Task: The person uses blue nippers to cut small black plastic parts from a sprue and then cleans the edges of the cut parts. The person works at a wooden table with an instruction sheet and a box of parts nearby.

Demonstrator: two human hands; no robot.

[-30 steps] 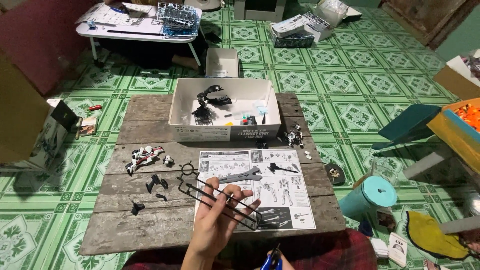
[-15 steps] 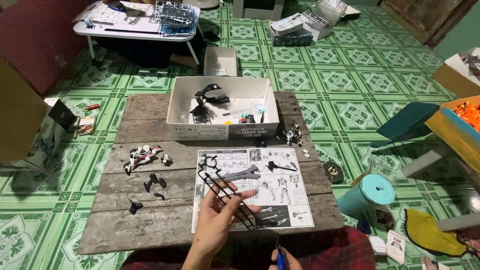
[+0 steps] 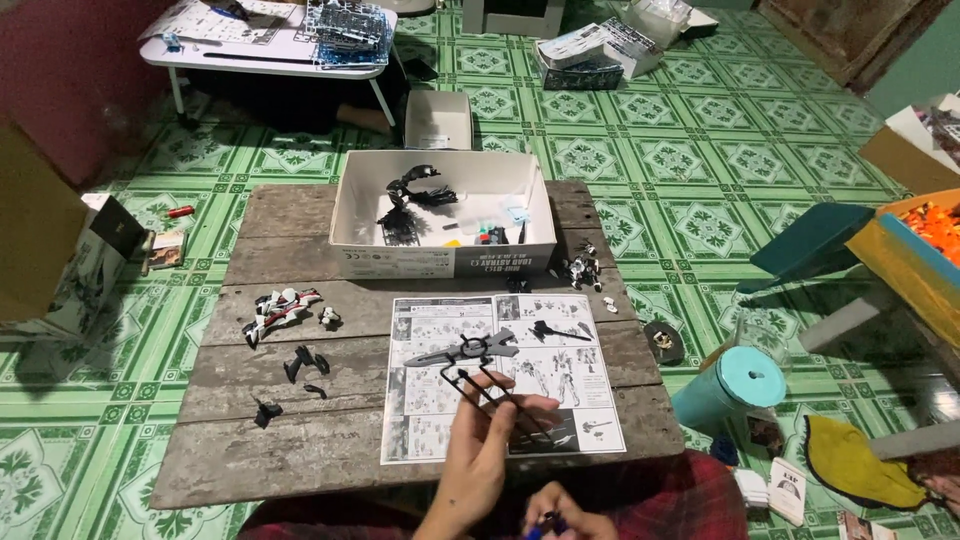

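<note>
My left hand (image 3: 480, 455) grips a thin black plastic parts frame (image 3: 478, 385) and holds it over the lower half of a printed instruction sheet (image 3: 560, 375) on a low wooden table (image 3: 300, 455). At the bottom edge, my right hand (image 3: 565, 515) is closed around a small blue-handled tool (image 3: 543, 524), most of which is hidden. A dark blade-shaped model piece (image 3: 462, 351) lies on the sheet just beyond the frame. An open white box (image 3: 440, 262) with black parts inside stands at the table's far side.
A red, white and black model part (image 3: 280, 308) and small black pieces (image 3: 304, 362) lie on the table's left. A small model part (image 3: 580, 268) sits by the box. A teal roll (image 3: 730, 388) lies on the tiled floor to the right; boxes are stacked at the left.
My left hand has carried the black frame to the right and nearer to me, turning it more end-on. My right hand has come up slightly into view.
</note>
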